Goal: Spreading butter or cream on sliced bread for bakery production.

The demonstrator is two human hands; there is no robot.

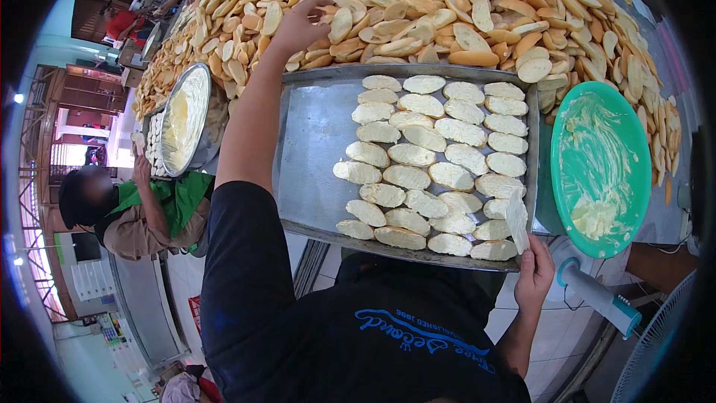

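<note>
Hands: two in use. One, the left hand (302,26), is located beyond the tray's far edge; one, the right hand (535,272), at its near right corner.

Large metal tray (309,149): one, set at the tabletop's near edge.

Slices on tray (451,175): about thirty-five, arranged in four columns. Approximately nine are counted in each, with eight in the third from the left.

Held slice (516,224): one.

Basins: two. One green basin (643,172) is placed beyond the tray's right edge; one pale basin (179,123) beyond its left.

Bread pile (418,11): one; its pieces are too numerous and overlapped to be counted.
</note>
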